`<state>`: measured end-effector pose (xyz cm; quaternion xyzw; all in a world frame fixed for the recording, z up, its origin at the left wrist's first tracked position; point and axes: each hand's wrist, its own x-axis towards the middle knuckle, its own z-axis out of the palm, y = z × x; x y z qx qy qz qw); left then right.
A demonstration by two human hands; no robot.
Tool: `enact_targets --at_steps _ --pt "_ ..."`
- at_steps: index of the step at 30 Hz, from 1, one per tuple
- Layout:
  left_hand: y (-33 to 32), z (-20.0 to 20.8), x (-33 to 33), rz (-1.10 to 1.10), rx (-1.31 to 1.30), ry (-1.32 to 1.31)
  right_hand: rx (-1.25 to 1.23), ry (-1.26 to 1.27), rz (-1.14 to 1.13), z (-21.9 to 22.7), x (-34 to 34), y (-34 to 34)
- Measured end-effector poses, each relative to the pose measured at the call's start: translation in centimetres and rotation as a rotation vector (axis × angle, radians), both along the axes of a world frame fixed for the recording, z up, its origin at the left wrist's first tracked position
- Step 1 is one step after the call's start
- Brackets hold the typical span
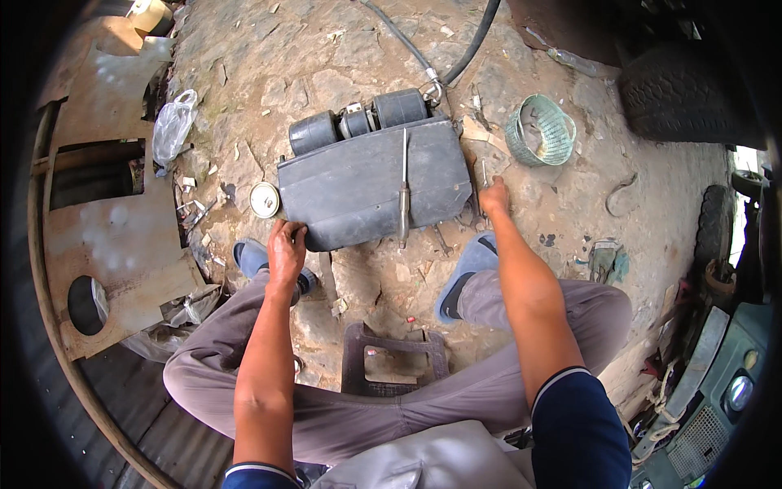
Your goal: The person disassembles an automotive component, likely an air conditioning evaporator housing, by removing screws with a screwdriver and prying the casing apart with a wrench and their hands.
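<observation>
A black box-shaped housing [350, 187] lies on the stony ground before me, with two rounded black drums [314, 133] and a smaller middle part along its far side. Across its top rests a long screwdriver [404, 200]. My left hand [287, 246] has its fingers bent against the housing's near left corner. Beside the housing's right end, low to the ground, my right hand [494, 198] is closed around a thin metal tool [484, 173], whose shaft sticks out beyond the fingers. The tool's exact kind is too small to tell. A round tin lid [265, 200] sits left of the housing.
A green woven basket [541, 130] stands at the far right, short of a tyre [684, 94]. Hoses [405, 41] run in from the top. A plastic stool [395, 359] is between my legs. Cut brown sheeting [114, 220] lines the left; a clear plastic bag [173, 128] lies beside it.
</observation>
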<state>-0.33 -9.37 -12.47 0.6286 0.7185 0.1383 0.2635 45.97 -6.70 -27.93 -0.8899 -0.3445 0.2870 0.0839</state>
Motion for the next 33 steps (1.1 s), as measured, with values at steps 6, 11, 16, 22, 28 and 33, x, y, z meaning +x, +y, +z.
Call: enact_targets --at_steps 6,11,16,22,28,33 --pt "-0.9 -0.2 -0.4 -0.030 0.099 0.069 0.387 0.143 0.070 11.4 -7.6 6.1" --pt "-1.7 -1.3 -1.0 -0.020 0.160 0.080 -0.145 0.092 0.580 17.8 -17.2 4.5" --pt "-1.0 -1.7 -1.1 -0.063 0.214 0.079 -0.055 0.077 0.607 14.9 -17.9 1.5" --pt "0.3 -1.4 -4.0 -0.337 0.053 0.130 -0.117 0.766 0.567 21.4 -13.8 1.3" --pt "2.5 -0.8 -4.0 -0.672 0.035 0.315 0.083 1.005 0.349 32.1 -10.0 -0.1" --pt "4.5 0.0 -3.3 -0.866 -0.060 0.393 0.164 0.800 0.454 36.6 -8.6 -2.4"
